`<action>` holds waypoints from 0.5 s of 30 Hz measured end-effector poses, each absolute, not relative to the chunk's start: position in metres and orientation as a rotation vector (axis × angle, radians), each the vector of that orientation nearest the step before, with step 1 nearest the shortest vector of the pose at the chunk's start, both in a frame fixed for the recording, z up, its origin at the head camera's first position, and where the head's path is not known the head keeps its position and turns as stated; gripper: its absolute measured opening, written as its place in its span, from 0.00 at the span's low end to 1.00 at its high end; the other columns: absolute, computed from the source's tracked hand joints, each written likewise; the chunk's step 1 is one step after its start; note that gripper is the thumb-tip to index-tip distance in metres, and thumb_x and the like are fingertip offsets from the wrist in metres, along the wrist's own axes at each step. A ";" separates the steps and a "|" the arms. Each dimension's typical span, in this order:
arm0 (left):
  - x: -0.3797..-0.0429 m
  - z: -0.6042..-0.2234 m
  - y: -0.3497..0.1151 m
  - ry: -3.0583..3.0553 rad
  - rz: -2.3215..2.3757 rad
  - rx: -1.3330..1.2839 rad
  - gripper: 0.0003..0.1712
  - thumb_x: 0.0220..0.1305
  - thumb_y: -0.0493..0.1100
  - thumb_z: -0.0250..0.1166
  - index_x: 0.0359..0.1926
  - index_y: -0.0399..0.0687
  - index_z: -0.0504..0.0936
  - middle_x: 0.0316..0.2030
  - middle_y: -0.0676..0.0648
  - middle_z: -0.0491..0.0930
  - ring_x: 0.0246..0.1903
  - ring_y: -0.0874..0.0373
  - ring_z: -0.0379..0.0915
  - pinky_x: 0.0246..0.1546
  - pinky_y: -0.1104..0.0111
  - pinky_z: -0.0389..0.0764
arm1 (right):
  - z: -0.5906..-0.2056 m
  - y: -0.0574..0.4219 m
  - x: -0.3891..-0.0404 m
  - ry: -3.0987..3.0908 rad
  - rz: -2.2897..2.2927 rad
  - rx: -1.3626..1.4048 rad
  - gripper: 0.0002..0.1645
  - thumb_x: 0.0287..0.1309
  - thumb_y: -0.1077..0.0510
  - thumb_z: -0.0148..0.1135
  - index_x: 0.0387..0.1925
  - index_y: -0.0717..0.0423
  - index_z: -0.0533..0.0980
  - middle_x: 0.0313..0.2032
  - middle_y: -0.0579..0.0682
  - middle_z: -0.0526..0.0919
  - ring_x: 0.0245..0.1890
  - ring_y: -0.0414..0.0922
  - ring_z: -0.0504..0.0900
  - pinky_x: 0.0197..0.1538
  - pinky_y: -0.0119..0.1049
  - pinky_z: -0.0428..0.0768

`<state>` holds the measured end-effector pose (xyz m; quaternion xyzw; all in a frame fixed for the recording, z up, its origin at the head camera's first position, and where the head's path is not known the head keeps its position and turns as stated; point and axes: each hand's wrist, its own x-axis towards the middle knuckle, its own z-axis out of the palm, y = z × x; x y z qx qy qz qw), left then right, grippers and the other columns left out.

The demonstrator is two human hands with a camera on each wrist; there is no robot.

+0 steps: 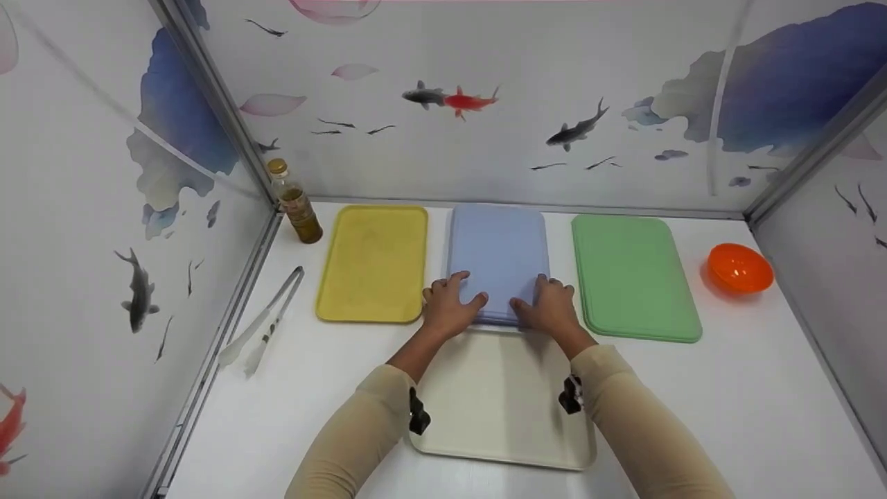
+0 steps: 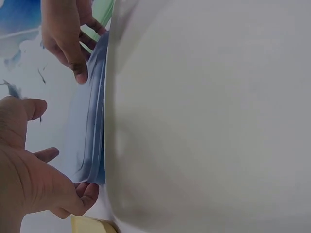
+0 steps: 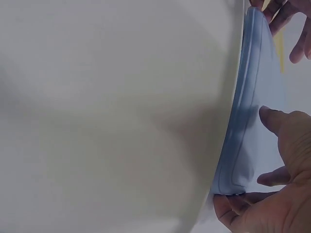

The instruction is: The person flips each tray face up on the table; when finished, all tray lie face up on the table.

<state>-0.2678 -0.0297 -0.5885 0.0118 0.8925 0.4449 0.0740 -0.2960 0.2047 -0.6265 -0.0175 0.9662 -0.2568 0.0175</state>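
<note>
Tan sleeves point(image 1: 353, 433) led to your left hand point(image 1: 449, 308) and right hand point(image 1: 552, 308), fingers gripping blue trays point(image 1: 496, 242); nearer you than those fingers lay a cream tray point(image 1: 495, 416).

Downward head view, close wrist views

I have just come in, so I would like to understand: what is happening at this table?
A person holds what looks like a stack of light blue trays, with the left hand and right hand at opposite side edges. The stack lies between a yellow tray on the left and a green tray on the right. A cream tray lies nearer the person. Neither hand touches the bottle at the far left or the orange bowl at the far right.
</note>
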 end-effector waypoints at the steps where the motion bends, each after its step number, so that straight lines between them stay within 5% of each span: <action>1: -0.267 -0.586 -0.029 2.688 1.344 0.036 0.38 0.77 0.60 0.66 0.80 0.52 0.73 0.76 0.29 0.67 0.74 0.31 0.59 0.69 0.35 0.69 | -0.633 0.207 -0.300 2.989 -0.819 -0.047 0.54 0.69 0.38 0.71 0.74 0.79 0.68 0.65 0.84 0.76 0.65 0.80 0.75 0.68 0.71 0.74; 5: -0.268 -0.581 -0.029 2.741 1.378 0.039 0.37 0.76 0.58 0.67 0.80 0.52 0.73 0.76 0.29 0.67 0.74 0.32 0.59 0.69 0.38 0.71 | -0.666 0.217 -0.317 2.979 -0.881 -0.034 0.58 0.70 0.33 0.69 0.79 0.74 0.65 0.71 0.84 0.69 0.70 0.81 0.69 0.70 0.73 0.73; 15: -0.267 -0.574 -0.027 2.841 1.437 0.033 0.37 0.74 0.56 0.69 0.79 0.55 0.73 0.75 0.31 0.66 0.75 0.33 0.58 0.72 0.37 0.65 | -0.661 0.213 -0.317 2.924 -0.976 -0.023 0.56 0.72 0.34 0.67 0.81 0.70 0.64 0.72 0.81 0.70 0.70 0.83 0.69 0.73 0.74 0.71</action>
